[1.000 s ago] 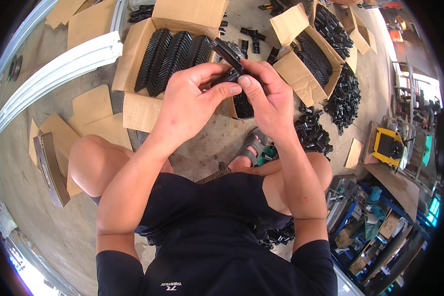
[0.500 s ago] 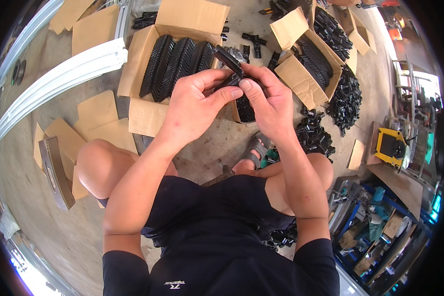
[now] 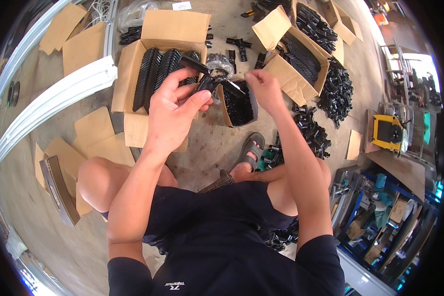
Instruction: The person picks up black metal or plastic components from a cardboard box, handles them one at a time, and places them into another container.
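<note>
My left hand (image 3: 175, 106) is closed around a branched black plastic connector (image 3: 205, 81), its arms sticking out past my fingertips. Apart from it, to the right, my right hand (image 3: 266, 90) has its thumb and fingers pinched together. Whatever they hold, if anything, is too small to make out. Between and below the two hands stands a small open box (image 3: 254, 116) of small black parts. Beyond my left hand is an open cardboard box (image 3: 175, 24) with black connectors stacked in neat rows.
Another carton (image 3: 293, 81) of stacked black parts lies to the right, beside heaps of loose black connectors (image 3: 336, 93). Several connectors (image 3: 240, 44) lie on the floor ahead. White curved rails (image 3: 54, 106) and flattened cardboard (image 3: 96, 130) are on the left. A yellow-framed machine (image 3: 387, 133) stands far right.
My hands have come apart: the left moved left with the connector, and the right let go of it and drew back to the right. The small box between them is now more visible.
</note>
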`<state>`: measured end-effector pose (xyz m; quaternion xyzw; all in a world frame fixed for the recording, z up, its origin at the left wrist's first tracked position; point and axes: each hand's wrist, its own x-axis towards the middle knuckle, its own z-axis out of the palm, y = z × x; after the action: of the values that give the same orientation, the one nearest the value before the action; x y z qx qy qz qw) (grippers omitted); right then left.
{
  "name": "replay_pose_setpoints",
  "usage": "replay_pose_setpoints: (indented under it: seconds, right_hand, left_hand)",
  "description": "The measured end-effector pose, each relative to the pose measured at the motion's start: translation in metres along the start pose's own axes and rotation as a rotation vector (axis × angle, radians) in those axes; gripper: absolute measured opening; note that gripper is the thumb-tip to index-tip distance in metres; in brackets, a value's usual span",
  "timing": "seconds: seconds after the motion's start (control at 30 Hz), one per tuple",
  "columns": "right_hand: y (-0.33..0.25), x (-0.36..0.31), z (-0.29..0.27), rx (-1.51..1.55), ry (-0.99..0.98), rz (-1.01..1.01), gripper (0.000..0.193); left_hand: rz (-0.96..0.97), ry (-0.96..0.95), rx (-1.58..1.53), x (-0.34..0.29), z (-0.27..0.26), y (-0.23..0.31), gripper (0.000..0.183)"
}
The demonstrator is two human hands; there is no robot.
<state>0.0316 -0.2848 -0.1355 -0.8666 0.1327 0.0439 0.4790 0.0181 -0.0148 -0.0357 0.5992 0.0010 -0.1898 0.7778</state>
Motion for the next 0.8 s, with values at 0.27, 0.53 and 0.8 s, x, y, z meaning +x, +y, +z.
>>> replay_pose_setpoints:
  seconds: [0.27, 0.53, 0.8]
  right_hand:
    - [0.159, 0.004, 0.096, -0.684, -0.303, -0.03, 0.018]
    - [0.217, 0.008, 0.135, -0.916, -0.301, -0.094, 0.023]
    - [0.224, 0.02, 0.103, -0.836, -0.168, -0.136, 0.017]
  left_hand:
    - [0.119, 0.094, 0.141, 0.002, 0.006, 0.01, 0.05]
    - [0.104, 0.037, 0.418, -0.002, -0.001, 0.015, 0.057]
    - [0.236, 0.055, 0.537, -0.007, -0.003, 0.012, 0.064]
